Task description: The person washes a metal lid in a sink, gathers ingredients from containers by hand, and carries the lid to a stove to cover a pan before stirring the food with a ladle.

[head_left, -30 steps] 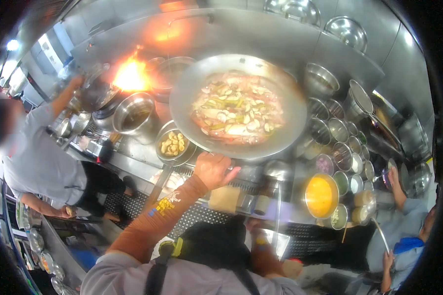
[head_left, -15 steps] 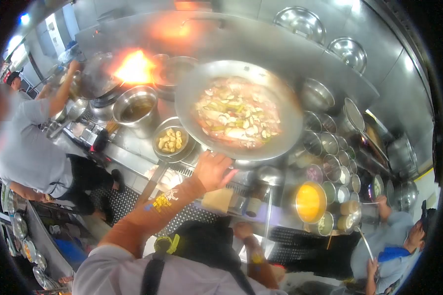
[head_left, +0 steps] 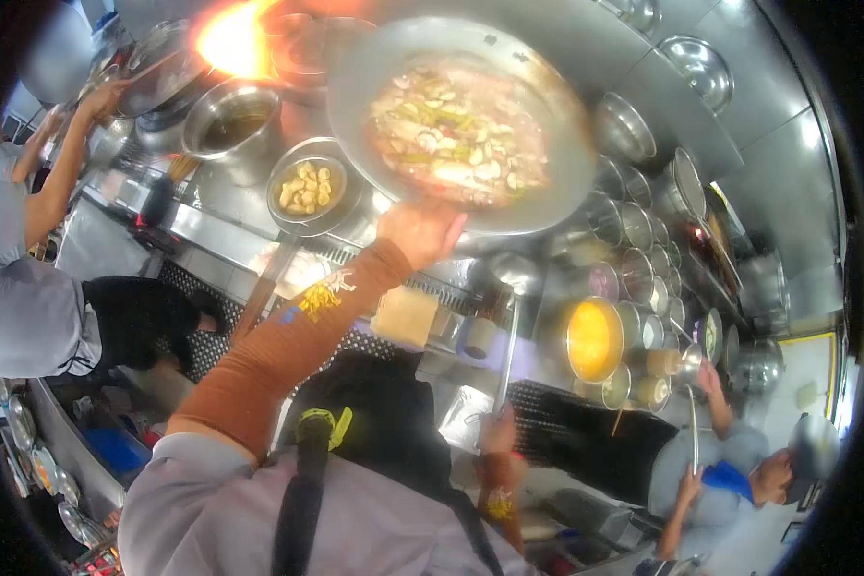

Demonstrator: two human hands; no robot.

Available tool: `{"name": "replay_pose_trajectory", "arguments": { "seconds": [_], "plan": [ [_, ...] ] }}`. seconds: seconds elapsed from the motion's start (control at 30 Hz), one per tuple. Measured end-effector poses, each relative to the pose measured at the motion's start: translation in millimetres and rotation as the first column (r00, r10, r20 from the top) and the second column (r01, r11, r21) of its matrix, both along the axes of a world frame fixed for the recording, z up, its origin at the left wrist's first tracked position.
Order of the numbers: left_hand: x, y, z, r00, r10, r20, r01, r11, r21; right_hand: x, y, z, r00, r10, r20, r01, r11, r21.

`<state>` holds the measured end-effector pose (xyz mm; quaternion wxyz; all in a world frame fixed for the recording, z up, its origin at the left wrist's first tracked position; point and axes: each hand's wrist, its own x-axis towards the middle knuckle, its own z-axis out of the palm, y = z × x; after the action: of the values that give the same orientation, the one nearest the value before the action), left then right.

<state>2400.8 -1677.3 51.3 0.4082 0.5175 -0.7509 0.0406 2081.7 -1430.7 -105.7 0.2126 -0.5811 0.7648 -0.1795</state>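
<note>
My left hand [head_left: 418, 230], its arm in a brown sleeve, is closed on the near edge of a large wok [head_left: 350, 106]. The wok is raised and tilted, and sliced pieces with green bits in a pale reddish sauce [head_left: 461, 134] lie in it. Lower down, my right hand [head_left: 496, 432] is wrapped round the end of a long-handled ladle [head_left: 508, 370]. The ladle's bowl lies just right of the wok's near side, on the steel counter. Some of the right fingers are hard to make out.
Flames [head_left: 235, 40] rise behind a deep pot of dark liquid [head_left: 230, 125]. Yellowish chunks [head_left: 305, 187] fill a strainer. To the right stand a bowl of orange liquid [head_left: 593, 338] and several seasoning containers [head_left: 636, 274]. Co-workers stand at left [head_left: 29, 317] and right [head_left: 710, 461].
The view has tilted and shifted, so the wok and counter appear higher. My right hand has come onto the ladle's handle. My left hand keeps its hold on the wok.
</note>
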Motion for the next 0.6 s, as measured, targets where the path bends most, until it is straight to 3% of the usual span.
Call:
{"name": "replay_pose_trajectory", "arguments": {
  "seconds": [0.03,0.13,0.23,0.27,0.37,0.4,0.47,0.53,0.57,0.6],
  "plan": [
    [1.7,1.1,-3.0,1.000,-0.001,-0.009,0.001,1.000,0.011,-1.1,-1.9,-1.9,0.986,-0.053,0.159,0.053,0.999,0.004],
    [7.7,7.0,-3.1,1.000,-0.018,-0.024,0.018,1.000,-0.003,-14.4,6.5,-27.9,0.917,-0.125,0.378,0.139,0.990,-0.009],
    [9.6,34.4,7.3,0.999,-0.036,-0.018,0.034,0.995,-0.093,3.9,10.6,-4.3,0.687,-0.210,0.696,0.281,0.960,0.013],
    [8.5,43.2,3.5,0.999,-0.035,-0.023,0.032,0.993,-0.111,4.7,11.6,-3.4,0.672,-0.253,0.696,0.326,0.945,0.029],
    [8.9,70.8,-1.6,0.996,-0.063,-0.069,0.053,0.989,-0.137,22.7,1.4,47.1,0.772,-0.172,0.612,0.325,0.934,-0.148],
    [9.9,83.0,-1.4,0.991,-0.086,-0.102,0.073,0.989,-0.126,22.3,0.1,58.0,0.751,-0.149,0.643,0.310,0.940,-0.144],
    [13.6,105.0,-7.4,0.977,-0.133,-0.169,0.124,0.990,-0.061,25.3,-11.9,104.6,0.821,-0.001,0.570,0.150,0.965,-0.213],
    [20.1,125.4,-24.8,0.953,-0.179,-0.243,0.197,0.979,0.054,14.3,-26.4,129.2,0.835,0.060,0.547,0.039,0.985,-0.168],
    [22.6,132.7,-32.9,0.950,-0.182,-0.254,0.211,0.973,0.093,8.9,-37.7,153.9,0.898,0.158,0.410,-0.108,0.984,-0.141],
    [25.1,137.9,-40.4,0.946,-0.186,-0.265,0.227,0.965,0.131,13.6,-50.0,178.5,0.914,0.175,0.366,-0.135,0.982,-0.131]
  ]
}}
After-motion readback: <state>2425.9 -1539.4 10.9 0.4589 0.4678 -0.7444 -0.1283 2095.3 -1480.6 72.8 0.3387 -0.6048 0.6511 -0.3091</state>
